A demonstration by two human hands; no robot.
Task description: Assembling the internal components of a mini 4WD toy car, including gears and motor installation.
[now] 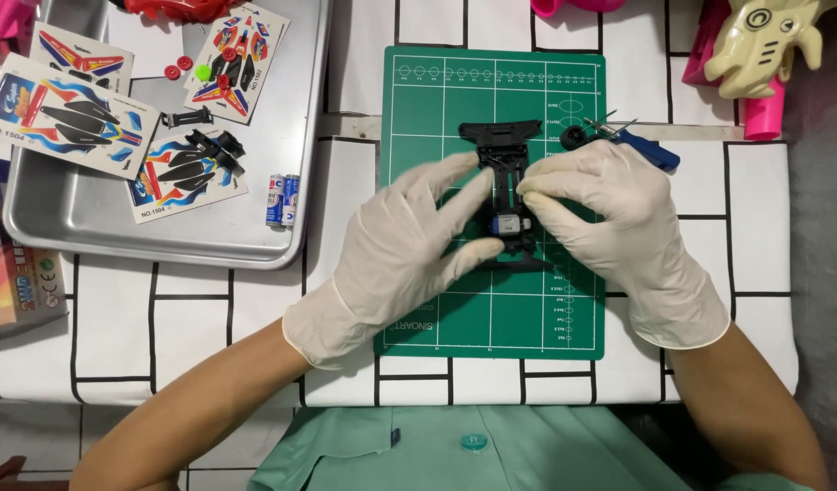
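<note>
Both gloved hands work on a black toy-car chassis lying on the green cutting mat, mid bench. Left hand: fingers spread, tips pressing the chassis's left edge by the small silver motor, not wrapped round it. Right hand: fingers pinched on the chassis's right side. Looks like the motor-seating step; it calls for a steady hold and light pressure. Nearby: blue screwdriver, loose black wheel, steel tray w/ sticker sheets, 2 batteries.

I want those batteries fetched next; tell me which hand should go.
Left, probably. The two batteries lie in the metal tray on the left hand's side; the right hand would cross the black toy-car chassis.
</note>
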